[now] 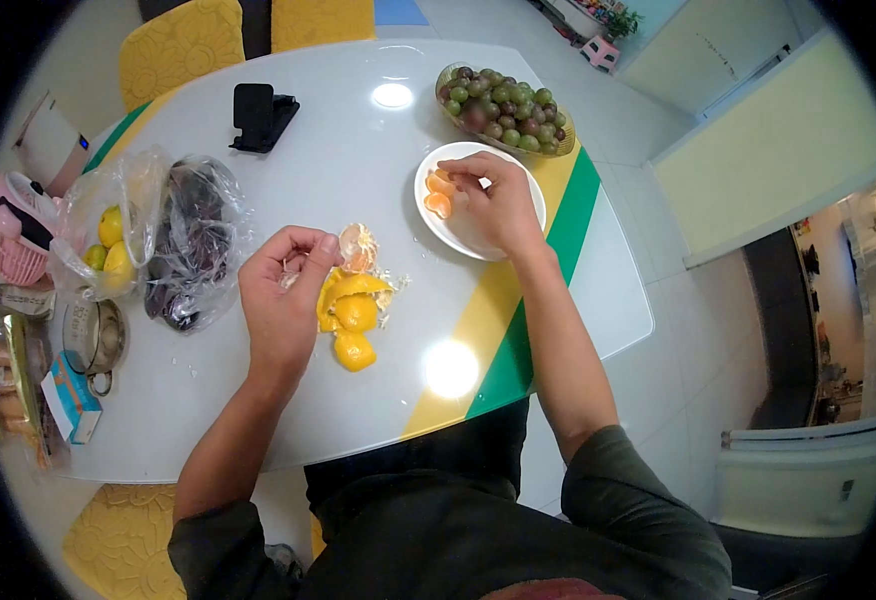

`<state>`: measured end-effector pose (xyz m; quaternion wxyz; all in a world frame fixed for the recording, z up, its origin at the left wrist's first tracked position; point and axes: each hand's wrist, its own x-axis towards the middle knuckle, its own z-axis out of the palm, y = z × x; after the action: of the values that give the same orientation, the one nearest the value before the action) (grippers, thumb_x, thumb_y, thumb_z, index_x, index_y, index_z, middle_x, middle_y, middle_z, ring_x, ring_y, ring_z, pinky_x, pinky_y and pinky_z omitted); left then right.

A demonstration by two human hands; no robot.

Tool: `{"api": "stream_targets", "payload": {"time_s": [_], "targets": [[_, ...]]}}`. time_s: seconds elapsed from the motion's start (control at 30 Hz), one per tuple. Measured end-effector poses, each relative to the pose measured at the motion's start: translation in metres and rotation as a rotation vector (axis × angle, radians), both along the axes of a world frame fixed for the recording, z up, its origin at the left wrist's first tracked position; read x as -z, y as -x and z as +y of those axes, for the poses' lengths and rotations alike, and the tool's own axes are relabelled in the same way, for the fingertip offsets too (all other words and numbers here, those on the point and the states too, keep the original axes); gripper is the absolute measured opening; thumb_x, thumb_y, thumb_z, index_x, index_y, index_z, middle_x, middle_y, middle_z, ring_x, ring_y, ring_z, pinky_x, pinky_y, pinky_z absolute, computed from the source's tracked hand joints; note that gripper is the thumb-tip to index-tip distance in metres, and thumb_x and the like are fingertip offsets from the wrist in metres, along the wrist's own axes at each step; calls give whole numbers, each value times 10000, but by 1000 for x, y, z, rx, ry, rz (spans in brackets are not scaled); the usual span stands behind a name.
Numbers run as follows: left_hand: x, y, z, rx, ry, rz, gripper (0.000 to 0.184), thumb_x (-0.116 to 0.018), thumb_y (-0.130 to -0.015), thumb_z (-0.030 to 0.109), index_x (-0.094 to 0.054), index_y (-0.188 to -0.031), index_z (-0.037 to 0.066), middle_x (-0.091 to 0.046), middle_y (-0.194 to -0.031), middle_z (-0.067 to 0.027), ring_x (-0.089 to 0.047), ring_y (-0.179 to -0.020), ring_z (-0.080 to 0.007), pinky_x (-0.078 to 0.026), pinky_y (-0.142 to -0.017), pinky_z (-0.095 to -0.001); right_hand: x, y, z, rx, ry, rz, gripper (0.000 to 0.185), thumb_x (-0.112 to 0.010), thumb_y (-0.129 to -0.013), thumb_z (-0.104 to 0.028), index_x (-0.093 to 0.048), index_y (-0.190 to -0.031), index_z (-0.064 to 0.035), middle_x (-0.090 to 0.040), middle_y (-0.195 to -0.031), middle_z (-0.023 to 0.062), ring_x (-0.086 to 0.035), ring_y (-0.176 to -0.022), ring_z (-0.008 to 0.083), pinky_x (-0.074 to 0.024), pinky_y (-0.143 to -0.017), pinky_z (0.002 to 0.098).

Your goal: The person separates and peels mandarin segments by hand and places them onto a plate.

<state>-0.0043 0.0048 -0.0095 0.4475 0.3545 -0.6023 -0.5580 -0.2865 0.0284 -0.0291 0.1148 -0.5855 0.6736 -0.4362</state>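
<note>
My left hand [293, 275] is closed, thumb and forefinger pinched against a peeled orange piece [360, 249] with whitish pith on it. Just below lie torn yellow-orange peels [356, 312] with white pith crumbs around them. Over a white plate [463, 243] at the right is my right hand [493, 198], its fingers bent together at an orange segment [441, 182]. Another orange segment [439, 206] rests on the plate beside it. Whether the right fingertips still grip the upper segment is hard to see.
A basket of grapes [508, 110] stands behind the plate. A black phone stand [261, 118] is at the back. To the left are a plastic bag with yellow fruit [113, 240], a bag of dark items [193, 235], a glass cup [95, 337] and a blue-white box [73, 398].
</note>
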Motion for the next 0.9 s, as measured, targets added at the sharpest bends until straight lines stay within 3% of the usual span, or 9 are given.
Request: {"api": "stream_targets", "payload": {"time_s": [0.1,0.2,0.3,0.4,0.5,0.6,0.63,0.9], "targets": [[0,0,0,0,-14,8,127,-664,-994,153,-670,-925,46,-655,-837,11,-380,-590,-6,-280,-515,-189,2,0,-1,32,57,-99,242,-632,-937,48,-752,-1138,-16,-738,-957,73,-677,-854,139,-544,-777,288],[-2,0,0,-4,-19,6,130,-666,-993,157,-670,-927,45,-657,-837,8,-379,-586,-6,-281,-513,-189,-6,0,1,126,56,-128,264,-635,-867,70,-751,-1096,8,-750,-1030,162,-719,-899,236,-556,-825,332],[0,0,0,1,-23,24,135,-669,-992,162,-669,-928,43,-657,-834,7,-379,-583,-7,-281,-512,-190,0,9,1,174,85,-125,243,-637,-875,64,-754,-1079,7,-751,-1016,164,-722,-886,241,-556,-823,336],[-7,-2,1,2,-75,22,149,-675,-982,114,-679,-931,-26,-667,-837,-24,-601,-806,-70,-484,-781,-228,3,15,1,217,123,-11,211,-677,-872,0,-755,-1067,6,-741,-964,162,-713,-851,235,-550,-795,338],[-1,-1,-1,-10,-37,-26,123,-664,-989,142,-661,-920,39,-654,-833,11,-380,-588,-1,-281,-512,-189,0,11,3,242,38,63,214,-712,-875,-109,-761,-1060,-13,-707,-907,154,-694,-815,259,-539,-765,363],[1,1,-2,-22,-3,-34,117,-657,-988,127,-654,-912,38,-646,-826,14,-385,-593,-1,-281,-511,-189,-4,3,3,261,-49,161,239,-718,-873,-188,-768,-1054,-39,-670,-881,144,-674,-807,287,-528,-753,392],[-1,1,-2,-16,-9,-25,116,-655,-988,125,-652,-910,38,-642,-823,15,-387,-593,-2,-282,-511,-190,2,8,0,242,-47,181,250,-701,-895,-191,-769,-1087,-47,-629,-842,110,-617,-738,229,-507,-710,362],[0,0,-1,-26,-24,-42,122,-650,-987,116,-642,-892,40,-626,-807,21,-389,-589,-7,-280,-504,-195,-12,2,-2,224,-191,173,263,-743,-832,-126,-750,-1087,-63,-641,-1062,113,-688,-977,291,-533,-857,396]]}}
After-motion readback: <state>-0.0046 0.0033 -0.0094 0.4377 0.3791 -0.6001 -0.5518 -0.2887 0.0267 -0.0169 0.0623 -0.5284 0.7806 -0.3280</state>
